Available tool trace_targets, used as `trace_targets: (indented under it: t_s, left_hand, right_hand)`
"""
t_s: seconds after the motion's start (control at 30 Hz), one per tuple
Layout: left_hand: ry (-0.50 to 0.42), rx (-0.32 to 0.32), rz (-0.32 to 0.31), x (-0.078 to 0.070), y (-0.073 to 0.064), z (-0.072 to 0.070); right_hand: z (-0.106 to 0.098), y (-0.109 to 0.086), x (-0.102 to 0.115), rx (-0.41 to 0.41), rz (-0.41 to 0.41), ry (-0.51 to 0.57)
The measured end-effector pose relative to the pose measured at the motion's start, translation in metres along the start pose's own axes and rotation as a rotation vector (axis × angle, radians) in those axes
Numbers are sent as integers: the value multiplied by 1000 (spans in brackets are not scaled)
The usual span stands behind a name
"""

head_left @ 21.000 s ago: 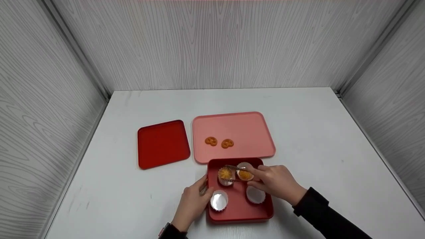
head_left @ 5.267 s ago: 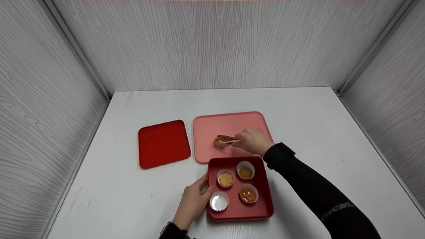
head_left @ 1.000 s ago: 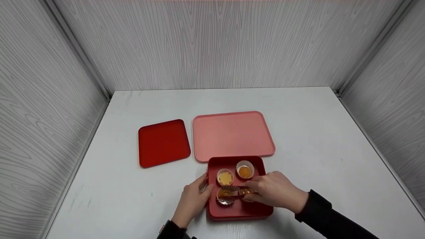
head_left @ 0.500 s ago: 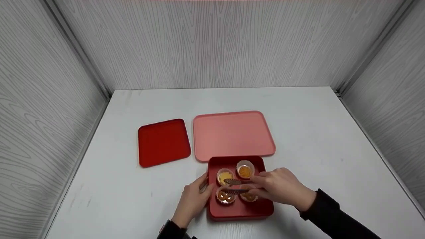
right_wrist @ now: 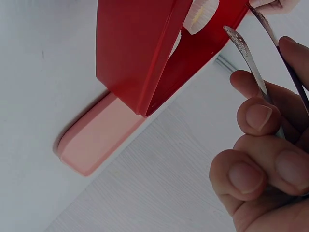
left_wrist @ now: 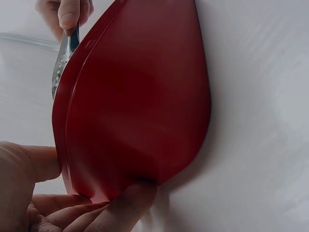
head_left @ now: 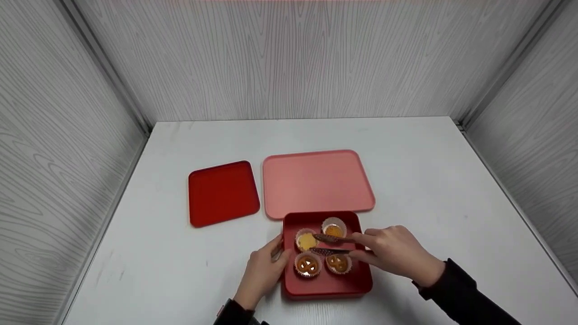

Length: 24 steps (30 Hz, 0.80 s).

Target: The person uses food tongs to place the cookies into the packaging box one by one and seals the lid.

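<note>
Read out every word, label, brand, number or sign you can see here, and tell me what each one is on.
There are none that I can read.
The red box, paper cups, tongs, pink tray and flat red tray show no lettering in these views.
The small reddish thing by the left sleeve is too small to tell whether it carries any.

The left hand grips a red box on a white surface; beyond the box, at upper left, the right hand holds metal tongs.
</note>
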<state>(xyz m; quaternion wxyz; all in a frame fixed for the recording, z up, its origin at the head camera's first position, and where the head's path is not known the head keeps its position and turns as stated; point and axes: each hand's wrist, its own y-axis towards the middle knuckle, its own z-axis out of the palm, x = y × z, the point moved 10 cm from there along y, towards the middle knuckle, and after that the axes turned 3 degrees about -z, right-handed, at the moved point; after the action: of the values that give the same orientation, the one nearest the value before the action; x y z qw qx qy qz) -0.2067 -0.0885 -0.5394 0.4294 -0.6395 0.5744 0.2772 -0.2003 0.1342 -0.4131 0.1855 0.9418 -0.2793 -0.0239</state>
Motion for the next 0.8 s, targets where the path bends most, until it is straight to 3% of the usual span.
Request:
trace_targets:
  t_s: [0.23,0.4,0.53,0.8]
  left_hand:
    - [4,14,-24,2,0,1]
    - [1,1,2,1,-1,0]
    - [2,-10,28,0,-1,-1]
    - [-3,-5,6,1,-3,-1]
  right_hand:
    - [-17,-12,-18,-56,73,-56]
    - [-26,-22,-36,-123,138,-112]
    - [-28,-32,-57,-168,244,-119]
    - [-17,-54,-104,-178,481,-52]
